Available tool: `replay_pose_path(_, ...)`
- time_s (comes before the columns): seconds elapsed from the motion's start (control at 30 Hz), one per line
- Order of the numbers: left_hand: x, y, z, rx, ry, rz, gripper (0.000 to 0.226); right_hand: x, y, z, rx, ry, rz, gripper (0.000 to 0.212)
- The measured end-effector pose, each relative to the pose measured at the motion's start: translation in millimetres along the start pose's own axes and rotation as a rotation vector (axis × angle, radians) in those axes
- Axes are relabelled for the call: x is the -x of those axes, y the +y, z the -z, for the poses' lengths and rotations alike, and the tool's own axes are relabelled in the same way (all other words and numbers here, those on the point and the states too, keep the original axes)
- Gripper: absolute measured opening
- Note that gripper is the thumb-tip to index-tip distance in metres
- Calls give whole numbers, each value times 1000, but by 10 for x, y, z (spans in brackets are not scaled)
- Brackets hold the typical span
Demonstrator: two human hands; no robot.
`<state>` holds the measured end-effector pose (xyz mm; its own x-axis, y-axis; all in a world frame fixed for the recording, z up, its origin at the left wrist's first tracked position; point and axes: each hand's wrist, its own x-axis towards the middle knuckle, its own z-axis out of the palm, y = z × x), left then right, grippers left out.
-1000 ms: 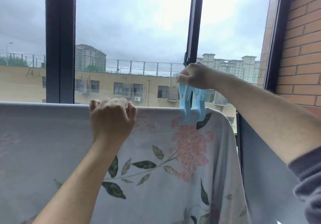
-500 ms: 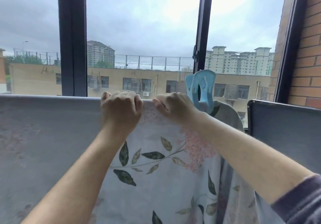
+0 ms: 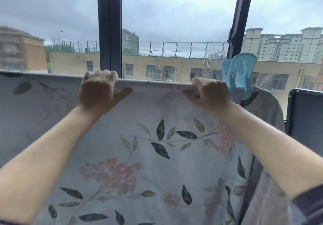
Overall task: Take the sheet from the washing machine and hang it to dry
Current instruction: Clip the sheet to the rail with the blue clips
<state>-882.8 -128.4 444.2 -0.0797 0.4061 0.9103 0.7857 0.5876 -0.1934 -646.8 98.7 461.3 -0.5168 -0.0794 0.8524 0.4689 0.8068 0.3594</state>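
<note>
A pale grey sheet (image 3: 157,155) printed with pink flowers and dark leaves hangs over a horizontal rail in front of the window. My left hand (image 3: 97,92) grips the sheet's top fold left of centre, fingers curled over the rail, thumb on the near side. My right hand (image 3: 209,93) grips the same fold further right in the same way. A large light-blue clothes peg (image 3: 237,74) clamps the sheet on the rail just right of my right hand.
Dark window frame posts (image 3: 109,25) stand behind the rail. A dark panel (image 3: 305,113) stands at the right beside the sheet's end. Buildings and a grey sky lie beyond the glass.
My right hand let go of the blue peg, leaving it clamped on the sheet, and took hold of the top fold. My left hand slid left along the rail, so both hands now stand apart.
</note>
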Motion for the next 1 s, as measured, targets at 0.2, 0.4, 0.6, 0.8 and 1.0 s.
replay_pose_path(0.2, 515, -120, -29, -2, -51, 62, 67, 283, -608, -136, 84, -128, -156, 64)
replay_pose_path(0.4, 1736, -172, -259, 125, -446, -40, 70, 915, -1783, -487, 21, -442, -66, 70)
replay_pose_path(0.6, 2733, -674, -233, 165, -1209, -44, 62, 1798, -2829, -619, -183, -1372, -161, 63)
replay_pose_path(0.8, 3250, -1345, -15, 201, -1245, 66, 61, 1654, -3533, -525, -324, -1180, -191, 64)
replay_pose_path(1.0, 3429, -1626, 49, 348, -926, 254, 57, 1225, -4029, -649, -481, -827, -282, 64)
